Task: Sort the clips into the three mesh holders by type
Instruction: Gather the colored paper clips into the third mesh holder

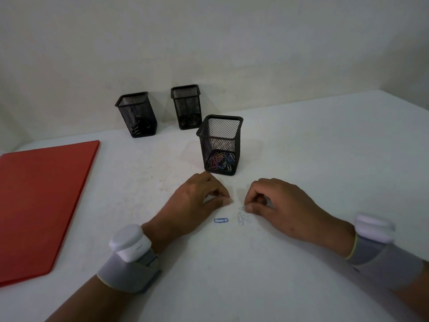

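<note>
Counted three mesh holders (pixel 219 145), one blue clip (pixel 221 220), perhaps three pale clips (pixel 242 219); both hands' fingers (pixel 226 201) pinched, contents unclear.

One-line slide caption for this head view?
Both hands, left and right, pinch at pale paper clips before the nearest black mesh holder.

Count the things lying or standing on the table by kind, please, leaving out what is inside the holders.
Mesh holders: 3 (left, back, near)
Red folder: 1
Blue paper clip: 1
Pale paper clips: a small cluster, too faint to count, taken as 1 group
Total: 6
</note>
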Action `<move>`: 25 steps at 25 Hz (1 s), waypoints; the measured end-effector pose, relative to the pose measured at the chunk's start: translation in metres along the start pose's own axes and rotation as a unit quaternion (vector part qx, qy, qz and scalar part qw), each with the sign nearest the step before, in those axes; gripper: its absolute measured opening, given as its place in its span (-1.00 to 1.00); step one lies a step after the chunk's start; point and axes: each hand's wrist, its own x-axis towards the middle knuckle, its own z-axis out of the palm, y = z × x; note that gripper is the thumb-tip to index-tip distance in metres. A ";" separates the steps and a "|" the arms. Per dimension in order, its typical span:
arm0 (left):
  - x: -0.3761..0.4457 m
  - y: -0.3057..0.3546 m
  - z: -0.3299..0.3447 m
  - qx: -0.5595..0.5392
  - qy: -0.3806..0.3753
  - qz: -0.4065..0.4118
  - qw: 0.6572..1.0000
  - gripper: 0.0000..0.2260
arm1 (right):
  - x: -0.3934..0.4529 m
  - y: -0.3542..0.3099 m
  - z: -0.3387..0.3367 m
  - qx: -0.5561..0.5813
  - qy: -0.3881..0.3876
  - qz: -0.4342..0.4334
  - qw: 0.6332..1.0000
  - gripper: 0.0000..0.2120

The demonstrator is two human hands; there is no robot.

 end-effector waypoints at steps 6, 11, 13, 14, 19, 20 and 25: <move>0.000 0.019 0.000 0.121 -0.053 -0.040 0.990 -0.82 | 0.002 -0.007 0.010 -0.123 0.007 -0.060 0.991 -0.87; -0.004 0.030 0.002 0.112 -0.067 -0.056 0.990 -0.90 | 0.015 -0.013 -0.008 0.018 -0.016 -0.006 1.000 -0.87; -0.001 0.034 -0.004 0.055 0.000 -0.057 0.997 -0.94 | 0.025 -0.019 -0.020 0.044 0.049 -0.024 0.998 -0.85; 0.004 0.036 -0.010 0.021 0.050 -0.057 0.997 -0.96 | 0.033 -0.023 -0.026 0.051 0.087 -0.032 0.994 -0.85; 0.057 0.044 -0.055 -0.011 0.218 -0.046 0.975 -0.96 | 0.085 -0.044 -0.048 0.092 0.189 -0.009 0.978 -0.89; 0.067 0.042 -0.061 -0.013 0.231 -0.049 0.972 -0.95 | 0.094 -0.048 -0.049 0.096 0.189 -0.004 0.977 -0.88; 0.080 0.028 -0.064 0.002 0.259 -0.051 0.965 -0.91 | 0.096 -0.054 -0.048 0.099 0.199 -0.024 0.975 -0.78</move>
